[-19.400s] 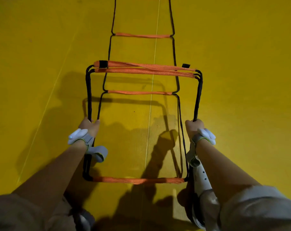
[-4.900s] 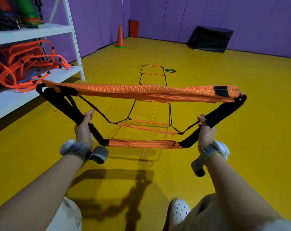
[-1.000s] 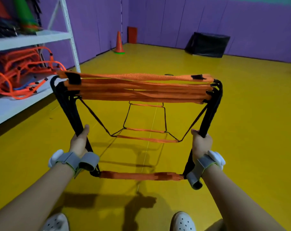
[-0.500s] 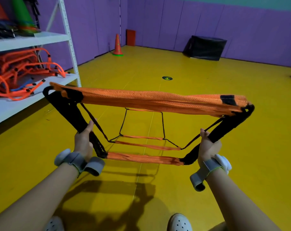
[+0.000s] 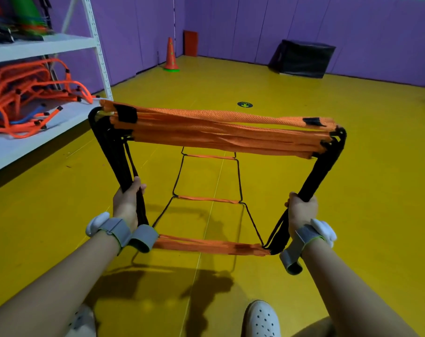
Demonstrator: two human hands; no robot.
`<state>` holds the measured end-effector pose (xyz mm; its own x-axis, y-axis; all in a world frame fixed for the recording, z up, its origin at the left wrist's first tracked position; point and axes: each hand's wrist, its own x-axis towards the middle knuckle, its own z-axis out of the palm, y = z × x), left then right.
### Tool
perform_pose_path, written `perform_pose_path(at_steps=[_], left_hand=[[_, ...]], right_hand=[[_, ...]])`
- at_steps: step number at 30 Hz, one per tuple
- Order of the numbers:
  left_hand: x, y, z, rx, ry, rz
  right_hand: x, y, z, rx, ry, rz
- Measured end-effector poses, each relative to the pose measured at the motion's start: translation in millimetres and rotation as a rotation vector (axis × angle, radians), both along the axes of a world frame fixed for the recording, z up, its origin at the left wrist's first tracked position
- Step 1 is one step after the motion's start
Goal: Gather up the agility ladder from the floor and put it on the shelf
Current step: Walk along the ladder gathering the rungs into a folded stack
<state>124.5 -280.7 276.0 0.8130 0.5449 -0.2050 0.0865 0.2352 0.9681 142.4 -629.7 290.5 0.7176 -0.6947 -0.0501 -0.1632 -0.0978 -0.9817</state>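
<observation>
The agility ladder (image 5: 218,132) has orange fabric rungs and black side straps. Several rungs are bunched together in the air in front of me, with another bunch hanging low between my wrists. My left hand (image 5: 127,203) grips the left bundle of black straps. My right hand (image 5: 301,210) grips the right bundle. A short tail of the ladder, two rungs long, still lies on the yellow floor (image 5: 352,190) ahead. The white shelf (image 5: 31,132) stands at my left, its lower board level with the ladder's left end.
A tangle of orange hoops or tubes (image 5: 24,98) fills the shelf's lower board. Cones sit on the upper board. An orange cone (image 5: 171,54), a red block and a black box (image 5: 301,59) stand by the purple wall. My white shoes (image 5: 260,319) are below.
My hands have come closer together and the bunched rungs have risen, folding the straps upright. More of the tail has been drawn in; fewer rungs lie on the floor than five seconds ago.
</observation>
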Motion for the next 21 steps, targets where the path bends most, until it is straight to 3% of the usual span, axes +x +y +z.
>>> perform_pose_path(at_steps=[7,15,21], left_hand=[[-3.9,4.4,-22.1,0.035,0.078,0.026],[-18.7,15.8,-56.5,0.240,0.185,-0.075],[-25.8,23.2,-76.2,0.280,0.385,-0.230]], right_hand=[[3.7,0.3,-23.3,-0.067,0.126,0.111],[4.5,2.5,-56.1,-0.255,0.247,0.221],[-5.0,-11.3,-112.1,-0.311,0.519,0.250]])
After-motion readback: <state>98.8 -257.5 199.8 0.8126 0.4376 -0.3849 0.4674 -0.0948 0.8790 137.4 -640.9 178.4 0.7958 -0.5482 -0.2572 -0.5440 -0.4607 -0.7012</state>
